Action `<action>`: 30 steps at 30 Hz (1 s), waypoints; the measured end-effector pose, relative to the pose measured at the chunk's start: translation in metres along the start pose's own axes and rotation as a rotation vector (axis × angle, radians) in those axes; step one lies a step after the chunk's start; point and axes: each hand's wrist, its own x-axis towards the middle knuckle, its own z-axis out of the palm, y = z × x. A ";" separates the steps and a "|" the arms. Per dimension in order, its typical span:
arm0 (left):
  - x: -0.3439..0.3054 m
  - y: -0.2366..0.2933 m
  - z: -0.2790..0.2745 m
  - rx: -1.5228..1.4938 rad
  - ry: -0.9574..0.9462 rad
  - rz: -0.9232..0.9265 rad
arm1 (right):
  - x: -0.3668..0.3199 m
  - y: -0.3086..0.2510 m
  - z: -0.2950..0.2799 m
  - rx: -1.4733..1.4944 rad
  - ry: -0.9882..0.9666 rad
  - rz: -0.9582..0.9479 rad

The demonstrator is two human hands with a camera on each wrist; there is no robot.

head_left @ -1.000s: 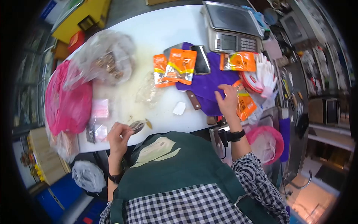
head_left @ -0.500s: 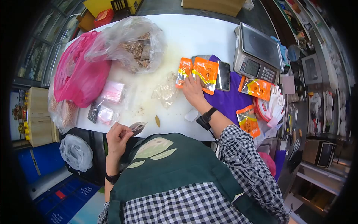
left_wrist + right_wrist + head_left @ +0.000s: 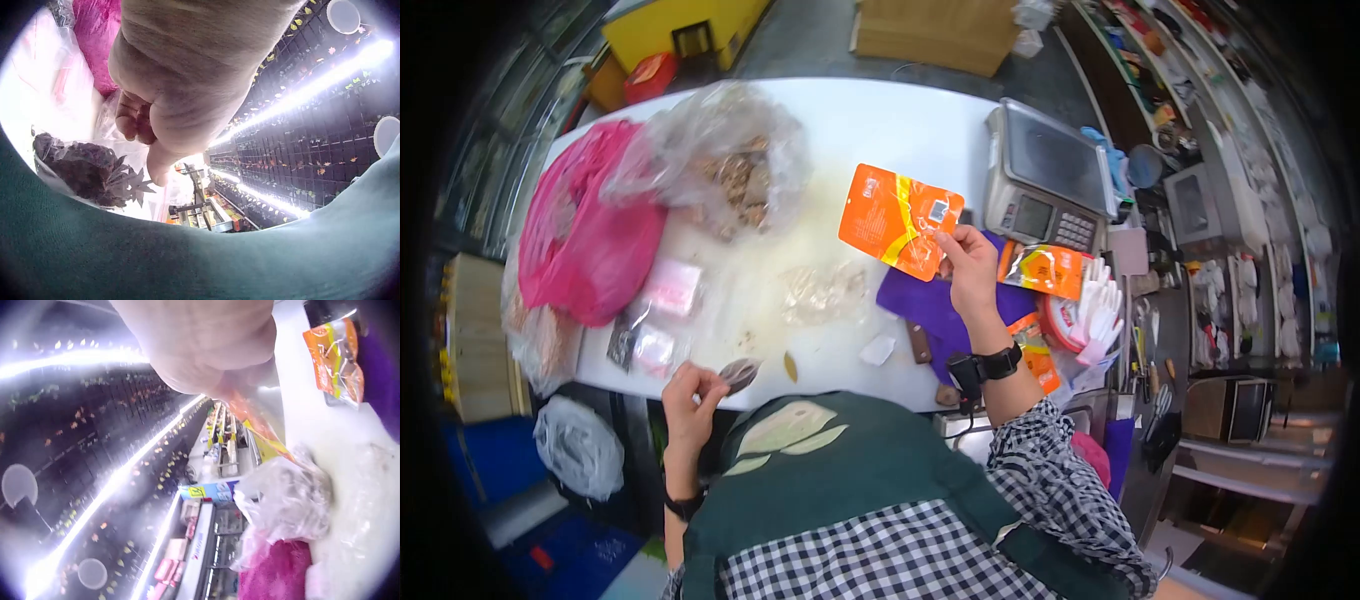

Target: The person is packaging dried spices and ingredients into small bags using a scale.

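Note:
My left hand (image 3: 690, 400) is at the table's front edge, thumb and fingers pinching a small clear bag (image 3: 740, 374) with dark contents. In the left wrist view, dark spiky pieces (image 3: 87, 172) in clear plastic show near the thumb. My right hand (image 3: 972, 270) grips the lower right corner of an orange pouch (image 3: 900, 220), raised over the table with a small white printed square showing. The pouch covers part of the purple cloth (image 3: 920, 297). A single dry leaf (image 3: 790, 367) lies right of the small bag.
A pink bag (image 3: 590, 230) and a clear bag of dried pieces (image 3: 745, 180) occupy the left side. Flat zip bags (image 3: 670, 288) lie in front of them. A crumpled clear bag (image 3: 820, 292) rests mid-table. Rightward are a scale (image 3: 1050, 165), another orange pouch (image 3: 1045, 270) and white gloves (image 3: 1100, 310).
My right hand came from the right to the orange pouches beside the phone, then lifted one and turned it over. My left hand kept its pinch on the small bag throughout.

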 end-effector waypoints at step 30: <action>0.061 0.072 0.023 0.085 -0.208 0.228 | -0.034 0.018 0.042 -0.626 -0.589 -0.460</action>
